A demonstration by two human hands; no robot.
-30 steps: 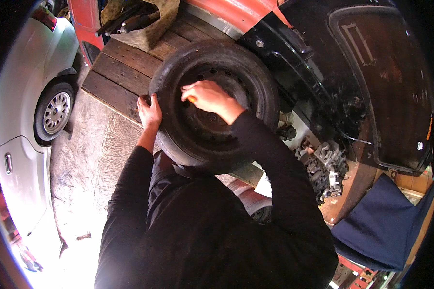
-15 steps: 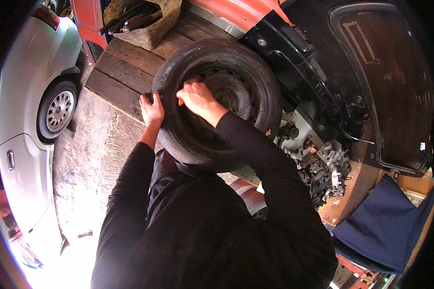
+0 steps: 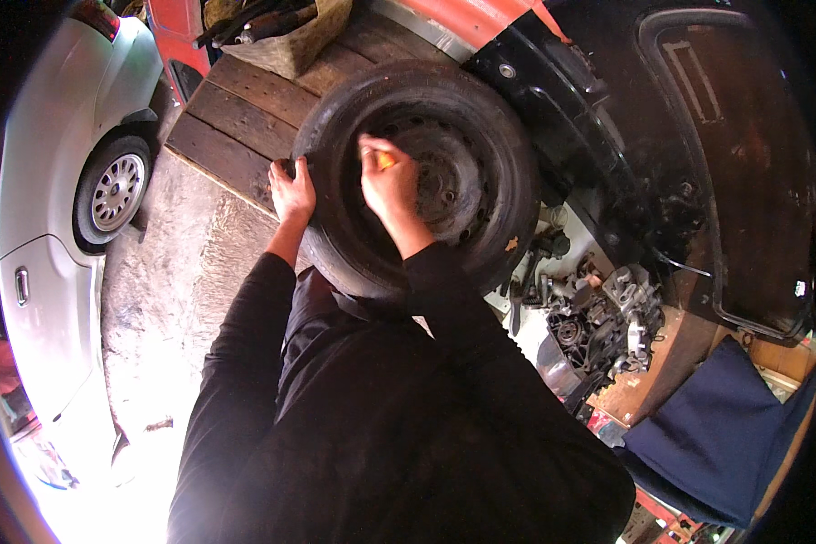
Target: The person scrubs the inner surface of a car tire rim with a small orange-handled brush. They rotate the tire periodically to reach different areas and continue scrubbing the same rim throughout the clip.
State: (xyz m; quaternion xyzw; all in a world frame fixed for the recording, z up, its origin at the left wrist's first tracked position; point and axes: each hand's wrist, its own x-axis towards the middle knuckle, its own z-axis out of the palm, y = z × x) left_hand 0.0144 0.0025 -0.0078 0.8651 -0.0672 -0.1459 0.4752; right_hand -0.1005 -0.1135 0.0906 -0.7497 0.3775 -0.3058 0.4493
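Observation:
A black tyre (image 3: 499, 118) on a dark steel wheel rim (image 3: 449, 186) lies flat on a wooden bench in front of me. My left hand (image 3: 292, 188) grips the tyre's left outer edge, fingers bent over it. Above the left part of the rim, my right hand (image 3: 391, 188) is closed around a small orange object (image 3: 385, 160). Only a bit of orange shows between the fingers, so its kind is hidden. The right hand is slightly blurred. A small tan mark (image 3: 511, 244) shows on the tyre's lower right side.
The plank bench (image 3: 236, 113) carries a sack (image 3: 308, 45) of tools at the back. To the left stands a silver car (image 3: 54, 190). Greasy engine parts (image 3: 598, 317) lie at right, below a black car panel (image 3: 598, 136) with a window. Dark blue cloth (image 3: 716, 426) hangs lower right.
My right hand, with the orange object, has moved right and turned more upright over the rim. The left hand stays on the tyre's edge. The whole view has shifted slightly.

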